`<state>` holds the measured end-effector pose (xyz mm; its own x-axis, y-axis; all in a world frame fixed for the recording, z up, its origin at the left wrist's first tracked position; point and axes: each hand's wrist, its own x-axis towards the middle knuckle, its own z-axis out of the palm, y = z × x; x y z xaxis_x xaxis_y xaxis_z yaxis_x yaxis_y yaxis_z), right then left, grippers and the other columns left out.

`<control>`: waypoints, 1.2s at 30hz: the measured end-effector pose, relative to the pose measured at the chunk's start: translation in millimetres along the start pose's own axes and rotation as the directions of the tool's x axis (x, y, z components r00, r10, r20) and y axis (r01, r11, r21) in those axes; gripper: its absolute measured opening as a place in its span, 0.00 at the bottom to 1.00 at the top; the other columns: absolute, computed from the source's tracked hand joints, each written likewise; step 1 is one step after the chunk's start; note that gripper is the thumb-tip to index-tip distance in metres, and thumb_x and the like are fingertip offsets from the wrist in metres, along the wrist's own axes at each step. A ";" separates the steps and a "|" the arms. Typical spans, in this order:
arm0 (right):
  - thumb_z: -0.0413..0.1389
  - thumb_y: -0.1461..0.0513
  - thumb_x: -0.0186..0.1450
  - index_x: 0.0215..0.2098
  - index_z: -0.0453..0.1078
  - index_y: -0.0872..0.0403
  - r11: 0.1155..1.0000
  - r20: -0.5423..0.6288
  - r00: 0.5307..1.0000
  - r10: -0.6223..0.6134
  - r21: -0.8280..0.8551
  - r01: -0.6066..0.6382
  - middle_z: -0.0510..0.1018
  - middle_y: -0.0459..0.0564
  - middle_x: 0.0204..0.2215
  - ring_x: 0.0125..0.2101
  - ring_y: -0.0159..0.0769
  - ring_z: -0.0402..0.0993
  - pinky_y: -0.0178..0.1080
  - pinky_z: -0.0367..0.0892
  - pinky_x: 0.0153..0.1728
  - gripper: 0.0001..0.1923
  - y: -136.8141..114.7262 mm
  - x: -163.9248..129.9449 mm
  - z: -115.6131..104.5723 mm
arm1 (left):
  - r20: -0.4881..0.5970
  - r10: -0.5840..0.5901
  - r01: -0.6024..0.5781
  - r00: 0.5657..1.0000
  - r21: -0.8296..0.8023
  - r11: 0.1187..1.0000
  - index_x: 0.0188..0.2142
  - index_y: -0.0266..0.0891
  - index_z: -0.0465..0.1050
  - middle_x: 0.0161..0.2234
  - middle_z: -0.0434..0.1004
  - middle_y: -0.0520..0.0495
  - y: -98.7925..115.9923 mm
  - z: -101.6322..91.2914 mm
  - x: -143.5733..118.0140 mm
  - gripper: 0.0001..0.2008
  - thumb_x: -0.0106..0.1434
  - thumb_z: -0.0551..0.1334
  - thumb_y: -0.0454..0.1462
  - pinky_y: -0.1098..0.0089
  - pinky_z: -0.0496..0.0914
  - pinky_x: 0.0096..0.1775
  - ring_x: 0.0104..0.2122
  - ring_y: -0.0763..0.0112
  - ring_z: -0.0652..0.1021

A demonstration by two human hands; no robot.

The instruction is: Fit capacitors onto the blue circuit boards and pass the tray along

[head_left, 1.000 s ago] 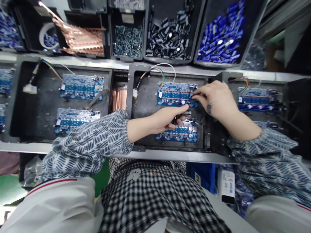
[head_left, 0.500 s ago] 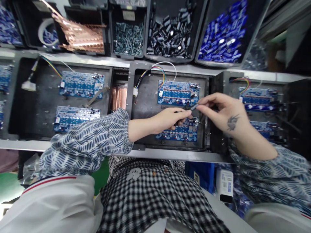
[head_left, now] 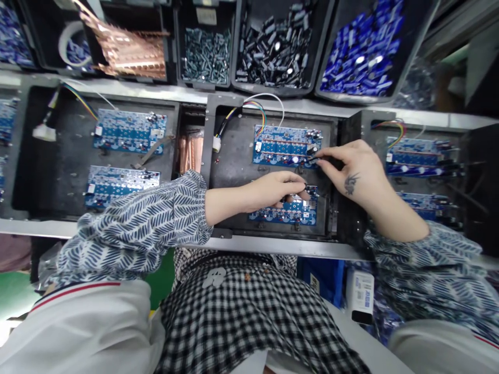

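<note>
Across the middle of the frame runs our metal surface (head_left: 280,248), carrying black trays side by side. At centre sits the tray (head_left: 234,171) we work in, with two blue circuit boards: the upper board (head_left: 283,145), with a bundle of coloured wires looping from its top left corner to a white plug (head_left: 215,144), and the lower board (head_left: 284,213), partly hidden under our left hand. Left of it lies another tray (head_left: 50,176) with two more blue boards (head_left: 130,131), and at the right edge a third tray (head_left: 424,130) with boards of the same kind.

Along the top of the frame stand bins: copper strips (head_left: 125,52) at upper left, grey-green capacitors (head_left: 206,54), black capacitors (head_left: 275,49) and blue capacitors (head_left: 360,49) at upper right.

Our right hand (head_left: 351,171), with a dark tattoo on its back, pinches a small dark component (head_left: 316,159) between thumb and forefinger at the right end of the upper board, touching it. Our left hand (head_left: 275,189) is curled closed around several small dark parts (head_left: 290,197), just above the lower board.

Low at the right of centre, a white box (head_left: 360,293) bears blue print too small to read. A white mark on our checked apron (head_left: 214,278) cannot be made out.
</note>
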<state>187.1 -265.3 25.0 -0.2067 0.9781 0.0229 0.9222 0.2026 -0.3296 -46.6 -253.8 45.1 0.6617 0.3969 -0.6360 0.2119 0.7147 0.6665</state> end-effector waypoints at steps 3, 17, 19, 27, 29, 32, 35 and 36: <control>0.56 0.57 0.69 0.43 0.81 0.47 1.000 -0.019 1.000 -0.020 0.005 0.020 0.85 0.56 0.36 0.40 0.57 0.76 0.61 0.72 0.47 0.12 2.1 -1.1 0.6 | -0.039 0.001 -0.002 0.999 -0.028 1.000 0.34 0.36 0.72 0.36 0.77 0.50 -0.5 0.6 1.3 0.09 0.74 0.61 0.36 0.78 0.60 0.28 0.29 0.78 0.69; 0.53 0.57 0.72 0.45 0.81 0.49 0.991 -0.010 0.996 -0.088 -0.106 0.087 0.85 0.57 0.42 0.44 0.55 0.74 0.60 0.66 0.49 0.14 -1.2 -5.6 6.9 | -0.058 -0.038 0.026 0.998 -0.190 0.981 0.40 0.34 0.74 0.32 0.73 0.50 -1.2 1.2 6.2 0.04 0.70 0.64 0.27 0.77 0.58 0.25 0.24 0.81 0.65; 0.51 0.55 0.73 0.46 0.80 0.46 0.988 -0.006 0.994 -0.110 -0.110 0.108 0.86 0.53 0.44 0.45 0.54 0.74 0.61 0.65 0.50 0.15 -5.7 -7.2 5.8 | -0.057 -0.038 0.026 0.998 -0.200 0.980 0.40 0.34 0.74 0.33 0.74 0.50 -1.5 1.0 6.5 0.03 0.70 0.63 0.27 0.77 0.58 0.25 0.24 0.82 0.65; 0.54 0.49 0.71 0.51 0.79 0.44 0.972 0.058 0.988 -0.145 0.193 0.132 0.85 0.51 0.43 0.42 0.50 0.80 0.53 0.75 0.44 0.16 -28.4 -29.2 -10.4 | -0.035 -0.017 0.010 0.999 -0.183 0.983 0.37 0.36 0.73 0.28 0.68 0.54 1.0 0.6 3.2 0.04 0.69 0.64 0.28 0.78 0.58 0.25 0.24 0.80 0.66; 0.53 0.49 0.72 0.46 0.80 0.42 0.971 0.076 0.984 -0.160 0.193 0.143 0.86 0.49 0.41 0.42 0.50 0.80 0.53 0.75 0.44 0.15 -23.6 -26.5 -13.6 | -0.034 -0.029 0.021 0.999 -0.200 0.979 0.35 0.35 0.73 0.30 0.70 0.52 1.6 1.6 2.8 0.04 0.68 0.63 0.28 0.78 0.58 0.25 0.26 0.79 0.68; 0.52 0.52 0.72 0.46 0.81 0.41 0.996 -0.003 0.997 -0.082 0.036 0.082 0.86 0.50 0.42 0.44 0.56 0.79 0.59 0.73 0.47 0.14 -6.0 -10.6 -15.9 | -0.061 -0.045 0.026 0.997 -0.281 0.959 0.37 0.35 0.74 0.35 0.75 0.46 1.4 2.3 3.1 0.07 0.70 0.57 0.30 0.77 0.60 0.26 0.29 0.76 0.71; 0.50 0.55 0.72 0.48 0.81 0.44 0.995 0.036 0.999 -0.030 -0.090 0.034 0.86 0.54 0.42 0.44 0.61 0.78 0.65 0.71 0.48 0.17 9.6 7.1 -13.7 | -0.055 -0.045 0.030 0.997 -0.257 0.966 0.40 0.35 0.75 0.36 0.77 0.45 1.8 1.8 2.5 0.11 0.71 0.53 0.30 0.77 0.59 0.26 0.29 0.76 0.71; 0.50 0.55 0.72 0.48 0.81 0.45 0.994 0.065 0.998 -0.026 -0.106 0.033 0.86 0.55 0.41 0.43 0.62 0.77 0.65 0.70 0.48 0.18 12.6 11.1 -12.1 | -0.044 -0.046 0.035 0.998 -0.227 0.973 0.41 0.36 0.75 0.36 0.77 0.46 2.4 1.6 1.8 0.12 0.71 0.52 0.29 0.77 0.58 0.25 0.28 0.76 0.71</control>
<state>200.4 -251.3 32.6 -0.2515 0.9674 -0.0298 0.9442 0.2385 -0.2270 -43.7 -252.3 46.2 0.6187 0.3887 -0.6828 0.0658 0.8404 0.5380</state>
